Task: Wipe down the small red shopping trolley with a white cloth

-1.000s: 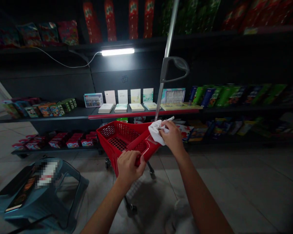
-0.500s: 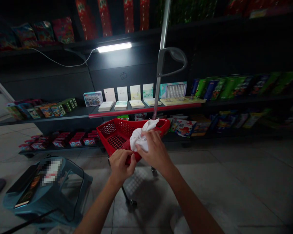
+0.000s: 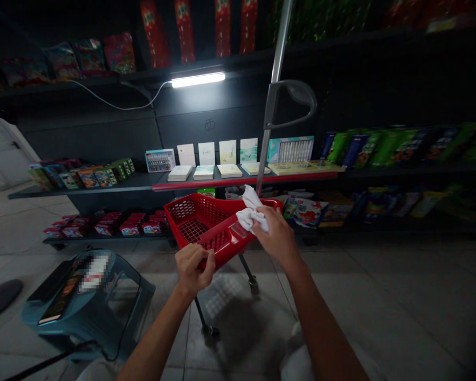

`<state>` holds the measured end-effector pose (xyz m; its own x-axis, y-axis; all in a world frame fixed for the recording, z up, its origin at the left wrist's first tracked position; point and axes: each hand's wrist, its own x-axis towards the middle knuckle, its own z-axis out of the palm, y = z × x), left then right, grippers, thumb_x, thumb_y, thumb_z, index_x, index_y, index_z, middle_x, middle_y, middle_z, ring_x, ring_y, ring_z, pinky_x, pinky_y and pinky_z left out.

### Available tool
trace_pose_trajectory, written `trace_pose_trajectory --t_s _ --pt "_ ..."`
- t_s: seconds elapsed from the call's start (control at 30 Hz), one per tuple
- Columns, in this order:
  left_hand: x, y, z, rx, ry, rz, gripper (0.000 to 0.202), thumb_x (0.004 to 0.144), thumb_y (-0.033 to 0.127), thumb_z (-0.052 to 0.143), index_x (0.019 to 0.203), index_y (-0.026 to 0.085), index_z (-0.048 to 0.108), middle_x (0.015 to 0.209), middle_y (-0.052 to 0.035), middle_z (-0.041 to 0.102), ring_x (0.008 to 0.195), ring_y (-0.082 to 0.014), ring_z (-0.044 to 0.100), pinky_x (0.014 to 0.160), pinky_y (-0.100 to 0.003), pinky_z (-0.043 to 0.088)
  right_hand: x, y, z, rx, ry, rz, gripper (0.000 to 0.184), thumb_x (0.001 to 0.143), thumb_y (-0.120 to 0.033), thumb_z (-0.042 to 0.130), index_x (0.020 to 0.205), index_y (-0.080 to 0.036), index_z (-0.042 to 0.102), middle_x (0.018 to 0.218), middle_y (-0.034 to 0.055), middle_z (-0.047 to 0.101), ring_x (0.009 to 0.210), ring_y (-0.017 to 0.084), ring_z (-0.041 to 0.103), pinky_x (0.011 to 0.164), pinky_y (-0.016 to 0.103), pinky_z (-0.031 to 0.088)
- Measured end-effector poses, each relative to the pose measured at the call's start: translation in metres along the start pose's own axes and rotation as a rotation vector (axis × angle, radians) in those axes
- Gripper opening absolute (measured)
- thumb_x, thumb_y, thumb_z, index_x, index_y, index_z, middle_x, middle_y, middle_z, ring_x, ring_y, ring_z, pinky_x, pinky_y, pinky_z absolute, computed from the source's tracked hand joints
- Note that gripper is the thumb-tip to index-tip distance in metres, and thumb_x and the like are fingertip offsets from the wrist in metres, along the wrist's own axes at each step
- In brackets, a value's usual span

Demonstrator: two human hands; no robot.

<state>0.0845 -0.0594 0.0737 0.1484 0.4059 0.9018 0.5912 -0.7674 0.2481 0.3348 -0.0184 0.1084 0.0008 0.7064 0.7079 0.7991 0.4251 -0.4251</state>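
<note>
A red wheeled shopping basket (image 3: 196, 222) stands on the tiled floor in front of me, with a tall metal pole and grey handle (image 3: 289, 103) rising from its far side. My left hand (image 3: 192, 267) grips the basket's near rim, fingers closed over the edge. My right hand (image 3: 275, 235) is closed on a crumpled white cloth (image 3: 250, 211) and presses it against the right side of the rim. The basket looks empty inside.
Dark shelves (image 3: 238, 182) behind the basket carry notebooks, paint sets and coloured packets. A blue plastic stool (image 3: 83, 301) with a dark flat item on it stands at the left. A tube light (image 3: 198, 79) glows above. Grey tiled floor (image 3: 381, 296) spreads to the right.
My right hand first slid the cloth toward my left hand along the rim, then back right toward the pole. My left hand kept its grip on the near rim.
</note>
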Motion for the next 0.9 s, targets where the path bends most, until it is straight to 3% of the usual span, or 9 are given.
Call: trace_pose_trajectory --t_s 0.17,0.5,0.9 --pt "-0.002 -0.006 -0.009 -0.037 0.030 -0.010 0.028 0.091 0.024 0.058 0.064 0.021 0.051 0.054 0.0025 0.048 0.050 -0.0111 0.043 0.054 -0.028 0.034 0.001 0.027 -0.002 -0.057 0.086 0.087 0.031 0.087 -0.033 0.052 0.112 -0.020 0.064 0.114 0.0121 0.070 0.108 0.031 0.063 0.103 0.050 0.046" --pt "0.000 -0.014 -0.031 -0.089 0.053 0.039 0.025 0.089 0.020 0.060 0.065 0.021 0.051 0.053 0.0031 0.048 0.049 -0.0110 0.043 0.053 -0.028 0.032 -0.006 0.018 -0.003 -0.030 0.080 -0.041 0.025 0.086 -0.029 0.052 0.106 -0.020 0.062 0.105 0.0117 0.068 0.100 0.028 0.063 0.088 0.038 0.050" --pt "-0.004 -0.013 -0.023 -0.129 0.026 0.030 0.022 0.090 0.027 0.058 0.068 0.021 0.057 0.059 -0.0004 0.061 0.051 -0.0124 0.051 0.054 -0.030 0.037 -0.011 0.031 -0.016 0.000 0.118 -0.039 0.019 0.084 -0.029 0.051 0.099 -0.022 0.059 0.099 0.0089 0.067 0.096 0.026 0.063 0.089 0.038 0.050"
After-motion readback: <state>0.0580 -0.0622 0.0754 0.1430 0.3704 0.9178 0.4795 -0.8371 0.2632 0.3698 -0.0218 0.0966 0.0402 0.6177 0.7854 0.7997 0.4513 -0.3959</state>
